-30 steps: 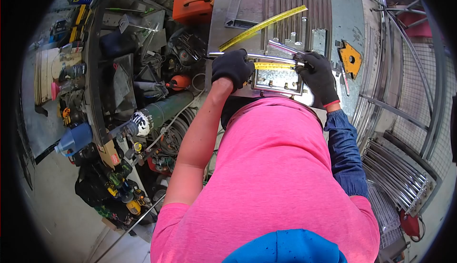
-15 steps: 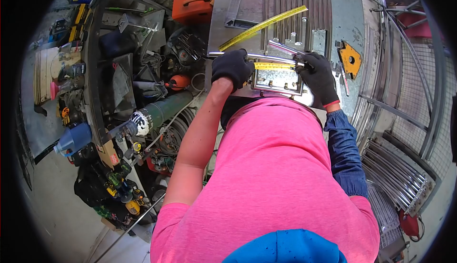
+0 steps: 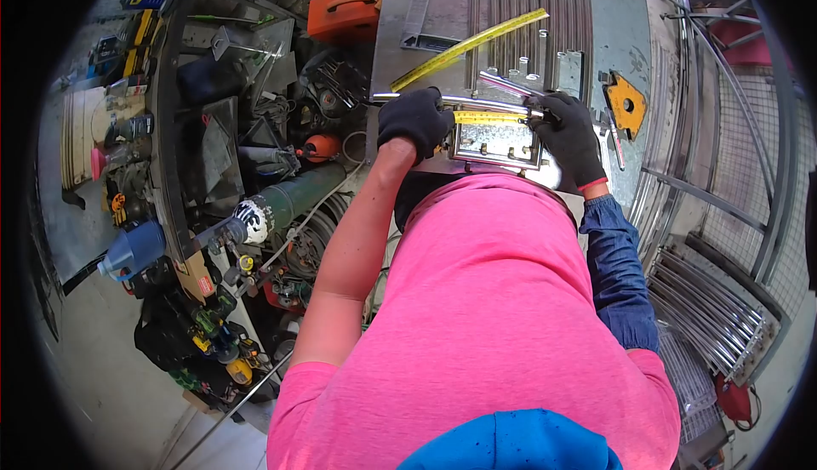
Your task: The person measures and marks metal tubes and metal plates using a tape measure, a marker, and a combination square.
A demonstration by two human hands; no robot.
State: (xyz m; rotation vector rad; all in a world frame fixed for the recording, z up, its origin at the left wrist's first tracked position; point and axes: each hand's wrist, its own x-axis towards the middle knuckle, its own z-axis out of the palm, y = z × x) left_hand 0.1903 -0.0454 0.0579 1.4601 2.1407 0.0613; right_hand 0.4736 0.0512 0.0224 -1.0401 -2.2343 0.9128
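Observation:
My left hand (image 3: 415, 121), in a black glove, is closed around the tape measure, beside a shiny metal tube (image 3: 485, 104). The yellow blade of the tape measure (image 3: 492, 118) runs along the tube toward my right hand (image 3: 570, 134). That hand, also gloved in black, pinches the tube near its right end; its fingertips partly hide the blade's end. Below the blade sits a small rectangular metal frame (image 3: 498, 145). A longer yellow measuring strip (image 3: 468, 49) lies diagonally on the metal table (image 3: 617, 32), its lower end near my left hand.
Several metal tubes (image 3: 523, 28) lie side by side at the table's back. An orange magnetic welding square (image 3: 628, 106) and a wrench (image 3: 604, 134) lie right of my right hand. An orange case (image 3: 345, 12), a gas cylinder (image 3: 281, 202) and cluttered tools stand left. Metal framing (image 3: 723, 62) stands right.
Both hands keep their places on the tube and the tape measure. The view has shifted only very slightly.

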